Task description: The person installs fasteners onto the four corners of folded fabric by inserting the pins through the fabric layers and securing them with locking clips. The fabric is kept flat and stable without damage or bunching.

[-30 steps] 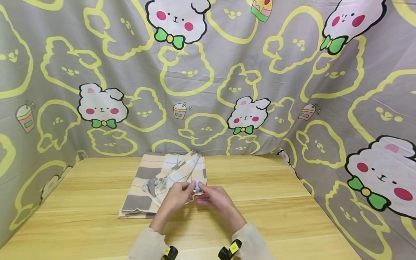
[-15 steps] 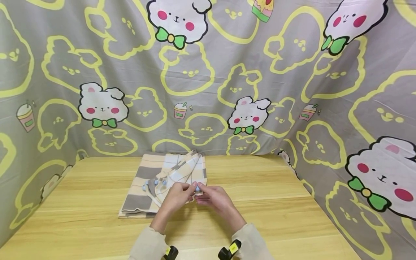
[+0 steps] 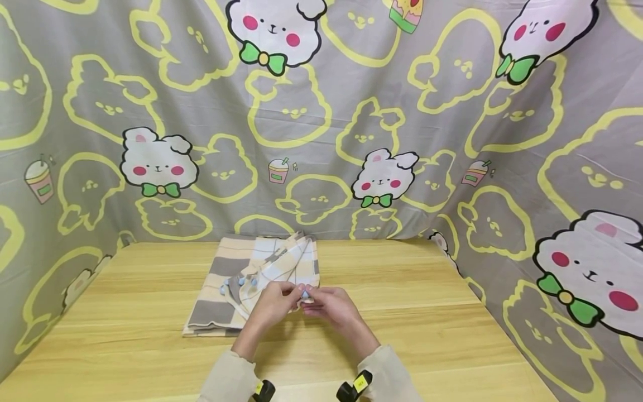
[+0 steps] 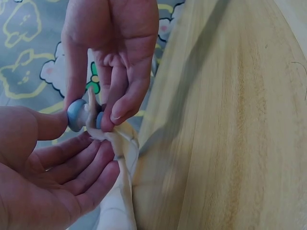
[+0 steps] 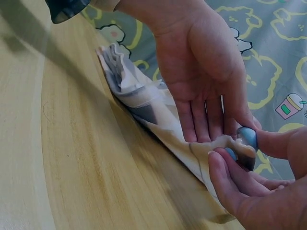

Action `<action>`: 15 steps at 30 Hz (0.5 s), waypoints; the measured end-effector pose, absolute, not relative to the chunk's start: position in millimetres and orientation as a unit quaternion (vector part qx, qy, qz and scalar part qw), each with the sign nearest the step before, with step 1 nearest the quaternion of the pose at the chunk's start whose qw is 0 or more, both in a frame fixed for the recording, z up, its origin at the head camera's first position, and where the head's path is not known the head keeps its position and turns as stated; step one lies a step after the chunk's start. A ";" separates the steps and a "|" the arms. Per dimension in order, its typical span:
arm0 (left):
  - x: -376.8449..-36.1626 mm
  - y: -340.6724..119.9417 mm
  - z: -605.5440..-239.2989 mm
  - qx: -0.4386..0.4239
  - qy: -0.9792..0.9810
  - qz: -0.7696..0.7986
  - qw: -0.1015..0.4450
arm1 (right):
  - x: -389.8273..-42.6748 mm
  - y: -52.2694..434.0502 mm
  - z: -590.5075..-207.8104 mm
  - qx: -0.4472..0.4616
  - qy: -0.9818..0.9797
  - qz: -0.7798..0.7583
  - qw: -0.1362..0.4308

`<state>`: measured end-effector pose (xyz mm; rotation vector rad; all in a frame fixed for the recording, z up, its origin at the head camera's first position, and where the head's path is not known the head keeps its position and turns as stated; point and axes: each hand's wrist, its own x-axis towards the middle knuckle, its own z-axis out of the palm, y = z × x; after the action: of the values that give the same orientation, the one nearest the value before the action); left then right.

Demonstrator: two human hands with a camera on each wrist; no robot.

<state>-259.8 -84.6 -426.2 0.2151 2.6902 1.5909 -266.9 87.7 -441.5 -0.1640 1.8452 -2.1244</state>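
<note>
A folded plaid cloth in grey, beige and white lies on the table, its front right corner raised between my hands. On that corner sits a blue mushroom-shaped quilt clip, with a rounded cap on one face of the fabric and a smaller blue part on the other. My left hand holds the clip, thumb against the cap and fingers under the fabric. Opposite, my right hand pinches it between thumb and fingers, one fingertip at the smaller part. Both thumbs meet at the cap.
Several more blue clips sit on the cloth, left of my hands. The wooden table extends to both sides. A patterned curtain borders the back, left and right.
The clip and the cloth corner have shifted slightly between my fingertips, and less of the blue cap shows in the head view. Both hands keep nearly the same place.
</note>
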 end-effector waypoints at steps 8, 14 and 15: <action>-258.5 -85.5 -426.1 0.082 0.858 0.507 0.010 | -267.8 87.3 -443.0 -0.052 0.641 -0.750 0.156; -256.7 -83.7 -426.6 0.101 0.867 0.488 -0.013 | -268.6 86.8 -443.0 -0.045 0.637 -0.756 0.146; -256.4 -83.1 -427.2 0.103 0.870 0.482 -0.023 | -268.7 86.6 -443.0 -0.045 0.638 -0.755 0.146</action>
<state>-256.4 -83.1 -427.2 0.3272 2.7741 1.5376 -268.7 86.6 -443.0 -0.1297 1.8381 -2.1732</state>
